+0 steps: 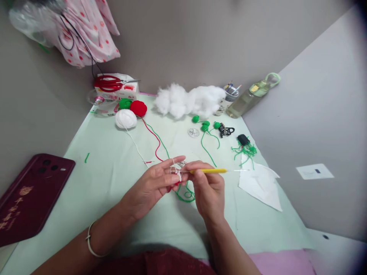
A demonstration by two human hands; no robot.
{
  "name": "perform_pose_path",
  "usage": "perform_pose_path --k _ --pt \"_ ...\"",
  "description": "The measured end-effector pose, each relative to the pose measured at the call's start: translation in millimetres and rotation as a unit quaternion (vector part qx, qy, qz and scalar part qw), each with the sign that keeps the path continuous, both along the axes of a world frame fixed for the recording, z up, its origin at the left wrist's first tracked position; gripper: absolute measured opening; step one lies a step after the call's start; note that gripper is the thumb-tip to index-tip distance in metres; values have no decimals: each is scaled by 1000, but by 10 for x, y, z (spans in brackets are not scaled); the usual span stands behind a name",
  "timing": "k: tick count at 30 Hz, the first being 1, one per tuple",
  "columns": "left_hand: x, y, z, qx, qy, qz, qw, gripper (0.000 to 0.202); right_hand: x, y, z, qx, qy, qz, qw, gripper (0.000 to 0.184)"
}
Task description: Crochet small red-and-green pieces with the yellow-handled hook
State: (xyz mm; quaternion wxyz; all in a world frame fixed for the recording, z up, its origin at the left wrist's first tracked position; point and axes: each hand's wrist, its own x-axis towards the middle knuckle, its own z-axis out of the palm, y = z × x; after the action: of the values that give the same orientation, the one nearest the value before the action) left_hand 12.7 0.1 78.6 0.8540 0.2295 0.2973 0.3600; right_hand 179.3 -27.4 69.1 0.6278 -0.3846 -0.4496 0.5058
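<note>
Now the left hand [156, 177] is pinching a small red-and-white crocheted yarn piece [179, 176] between thumb and fingers, its index finger extending above. The right hand [208, 187] is gripping a slim crochet hook with a bright yellow handle [212, 171], and its fingertips are closing in beside the work, a metal end pointing leftward into it. So the piece is sitting between the two hands, just above the pale green cloth-covered tabletop [94, 191], and the step in hand is looking like the forming of a white stitch. Whether the hook's tip is catching a loop is proving too small to tell.

Over at the back left, the round white yarn ball [126, 119] is sending a thin white strand [134, 143] towards the left hand, while the bright red yarn ball [138, 109] is resting behind it. A loose green yarn coil [187, 196] is lying below the fingers. By my reading, the next move is calling for a light, even tension on the white strand, a firm left pinch and a small, careful turn of the hook.
</note>
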Motion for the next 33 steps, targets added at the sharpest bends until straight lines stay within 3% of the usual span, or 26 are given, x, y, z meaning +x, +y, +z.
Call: perform_pose_path --k 4,7,14,18,22,27,33 --pt "-44 42 -18 2 -50 -35 998 54 51 63 54 -71 75 -2 995 21" --pt "-31 28 -10 24 -22 -27 999 51 67 84 56 -94 94 14 991 22" --pt "36 -53 -30 101 115 57 987 53 11 11 -41 1 -56 -8 998 15" --pt "32 -43 -23 109 142 102 979 53 15 21 -59 2 -33 -5 999 15" --pt "20 -33 -10 119 174 103 972 51 14 47 -56 -21 -5 -11 1000 15" --pt "18 -24 7 96 130 70 984 57 -1 55 -43 -40 2 -13 999 18" --pt "29 -18 17 55 48 77 994 38 -12 93 -15 -70 48 -5 996 20"
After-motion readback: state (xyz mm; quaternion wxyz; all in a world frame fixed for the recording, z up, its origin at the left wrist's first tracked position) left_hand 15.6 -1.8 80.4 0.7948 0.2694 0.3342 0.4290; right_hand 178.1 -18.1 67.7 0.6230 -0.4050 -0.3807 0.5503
